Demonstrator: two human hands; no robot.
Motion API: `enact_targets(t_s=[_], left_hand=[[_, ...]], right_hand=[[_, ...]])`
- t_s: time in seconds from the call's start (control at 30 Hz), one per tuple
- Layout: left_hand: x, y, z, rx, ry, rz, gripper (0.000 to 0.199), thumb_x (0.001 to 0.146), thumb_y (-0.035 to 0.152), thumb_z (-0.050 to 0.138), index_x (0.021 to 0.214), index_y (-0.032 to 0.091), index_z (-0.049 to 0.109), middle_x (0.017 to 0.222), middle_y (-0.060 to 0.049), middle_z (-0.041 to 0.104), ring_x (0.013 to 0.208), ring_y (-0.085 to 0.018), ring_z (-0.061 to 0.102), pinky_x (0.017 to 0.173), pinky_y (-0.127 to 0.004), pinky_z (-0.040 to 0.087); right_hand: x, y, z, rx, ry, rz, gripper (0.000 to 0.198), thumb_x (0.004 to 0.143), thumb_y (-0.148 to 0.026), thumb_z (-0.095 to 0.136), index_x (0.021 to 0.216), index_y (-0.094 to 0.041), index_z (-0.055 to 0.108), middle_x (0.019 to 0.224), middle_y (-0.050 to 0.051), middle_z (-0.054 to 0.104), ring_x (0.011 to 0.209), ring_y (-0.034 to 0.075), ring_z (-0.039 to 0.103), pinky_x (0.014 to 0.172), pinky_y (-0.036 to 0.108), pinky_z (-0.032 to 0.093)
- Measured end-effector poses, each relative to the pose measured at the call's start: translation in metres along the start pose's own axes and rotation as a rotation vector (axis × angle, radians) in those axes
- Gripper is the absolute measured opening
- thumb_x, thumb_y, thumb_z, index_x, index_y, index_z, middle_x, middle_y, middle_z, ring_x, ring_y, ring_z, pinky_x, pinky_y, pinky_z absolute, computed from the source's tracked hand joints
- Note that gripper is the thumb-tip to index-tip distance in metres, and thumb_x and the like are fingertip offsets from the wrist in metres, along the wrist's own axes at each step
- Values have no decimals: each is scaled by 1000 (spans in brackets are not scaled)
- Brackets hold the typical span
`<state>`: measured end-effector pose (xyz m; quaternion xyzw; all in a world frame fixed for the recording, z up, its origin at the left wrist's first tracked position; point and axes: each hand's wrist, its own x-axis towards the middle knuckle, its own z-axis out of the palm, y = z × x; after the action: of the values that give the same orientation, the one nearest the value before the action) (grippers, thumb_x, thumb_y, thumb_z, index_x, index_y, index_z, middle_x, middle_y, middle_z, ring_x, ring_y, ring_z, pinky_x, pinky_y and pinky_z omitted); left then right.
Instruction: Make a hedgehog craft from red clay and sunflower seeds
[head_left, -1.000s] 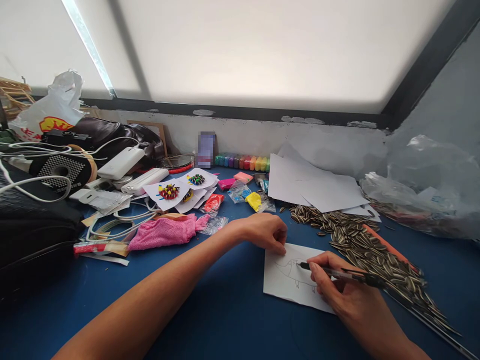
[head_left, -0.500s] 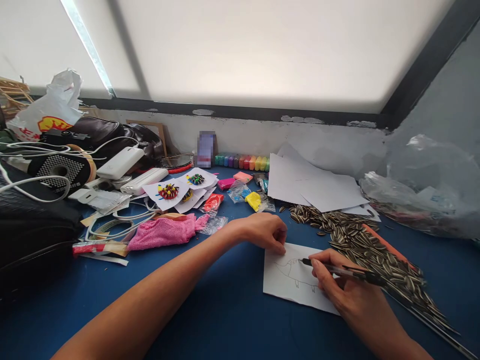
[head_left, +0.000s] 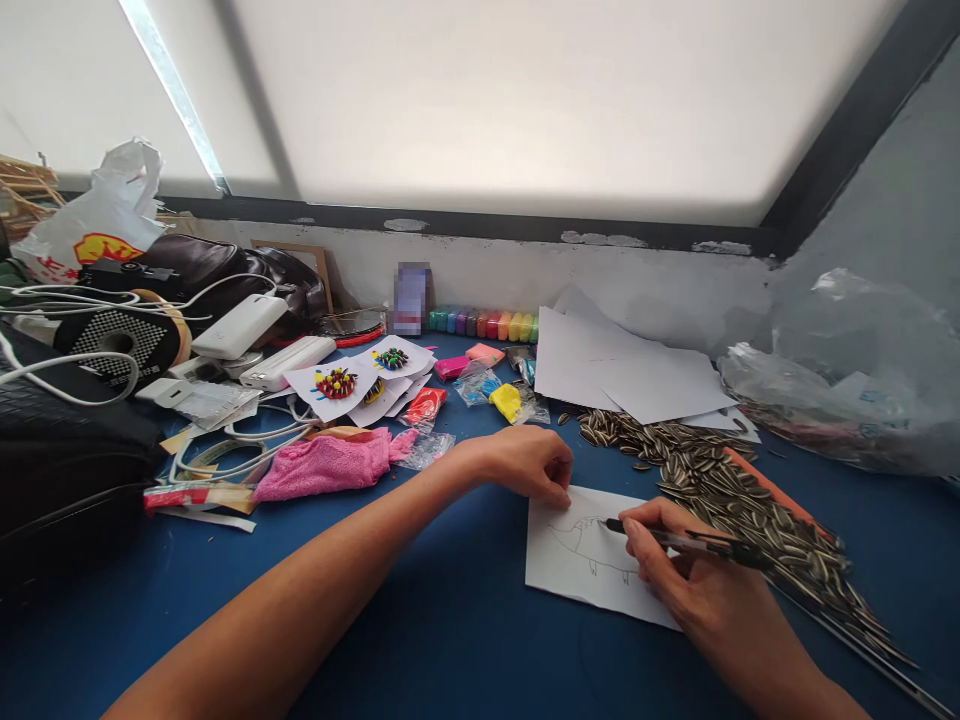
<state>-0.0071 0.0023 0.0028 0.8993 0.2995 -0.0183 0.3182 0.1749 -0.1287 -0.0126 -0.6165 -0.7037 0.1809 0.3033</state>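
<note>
A white sheet of paper (head_left: 559,560) lies on the blue table and bears a thin outline of an animal with a pointed snout, short legs and small marks along its back. My left hand (head_left: 534,462) rests at the sheet's upper left corner, fingers curled and thumb pressed on the paper, holding it down. In my right hand (head_left: 697,580) is a black pen with a clear barrel (head_left: 675,538), its tip touching the drawing near the animal's back. That hand covers the sheet's right part.
Striped sunflower seeds (head_left: 720,490) are heaped at right, with an orange strip (head_left: 776,490) among them. White sheets (head_left: 637,370) lie behind. Coloured clay packets (head_left: 506,402), decorated paper pieces (head_left: 334,385), a pink cloth (head_left: 326,465), cables and a black bag (head_left: 67,470) crowd the left.
The pen tip has shifted very slightly over the animal's back, with a few more marks there. My left hand stays in place on the paper.
</note>
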Motion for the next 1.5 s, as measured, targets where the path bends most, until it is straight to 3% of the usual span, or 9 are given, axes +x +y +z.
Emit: enact_targets(t_s=[0.23,0.47,0.77,1.5], left_hand=[[1,0,0,-3,-1,2,13,72,29,65,77,17,64,72,2,61,63,-10,52,53,-21,35],[0,2,-1,1,-5,-16,14,72,29,65,77,17,63,73,2,62,63,-10,52,53,-21,34],[-1,2,-1,-11,-8,-6,13,72,29,65,77,17,63,73,2,61,63,-10,52,53,-21,35],[0,-2,0,-11,0,6,13,71,29,64,76,17,63,72,3,61,62,-10,52,52,-21,35]], right_hand=[[-1,-8,0,2,76,33,27,88,-39,45,71,-25,59,54,-4,55,45,13,51,43,23,40],[5,2,-5,-119,138,-30,27,86,-41,47,67,-25,56,54,-4,55,46,13,51,43,24,40],[2,7,-2,-109,21,-29,27,91,-41,44,77,-25,61,62,-3,60,52,14,58,44,21,44],[1,0,0,-52,61,9,28,88,-40,45,70,-25,60,56,-4,55,47,13,51,42,22,39]])
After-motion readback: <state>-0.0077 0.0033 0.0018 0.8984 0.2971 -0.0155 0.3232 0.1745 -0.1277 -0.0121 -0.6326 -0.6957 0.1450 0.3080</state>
